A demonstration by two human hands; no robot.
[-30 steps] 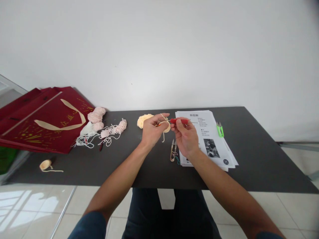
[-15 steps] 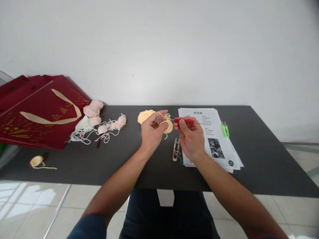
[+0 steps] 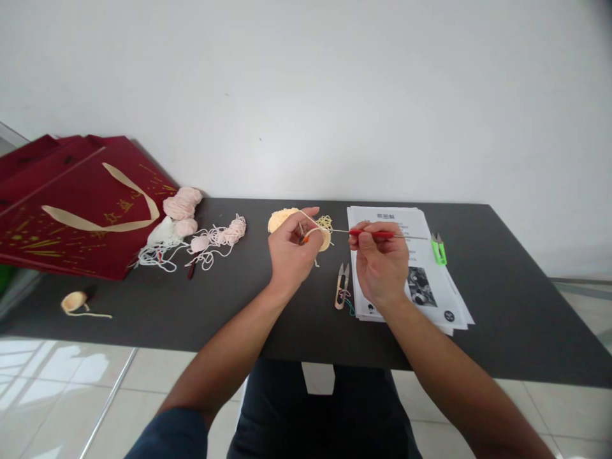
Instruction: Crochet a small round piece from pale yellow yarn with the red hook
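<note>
My left hand (image 3: 293,250) pinches a small round cream crochet piece (image 3: 326,241), partly hidden behind the thumb. Cream yarn (image 3: 308,217) runs over its raised index finger, and a bit of orange shows by the thumb. My right hand (image 3: 381,261) is closed round the red handle of a crochet hook (image 3: 371,234). The hook's thin metal shaft points left to the crochet piece, and its other metal end sticks out to the right. Behind my left hand lies a ball of cream yarn (image 3: 282,220).
Thread snips (image 3: 342,287) lie beside printed sheets (image 3: 421,255); green snips (image 3: 438,248) rest at the sheets' right edge. Leftward are pink yarn (image 3: 182,204), white yarn (image 3: 162,233), a dark red stick (image 3: 191,270), a small cream crochet cup (image 3: 74,301) and dark red gift bags (image 3: 81,210).
My right hand has moved right with the hook, drawing its shaft farther from my left hand. The left hand keeps its hold on the piece. The view has shifted slightly.
</note>
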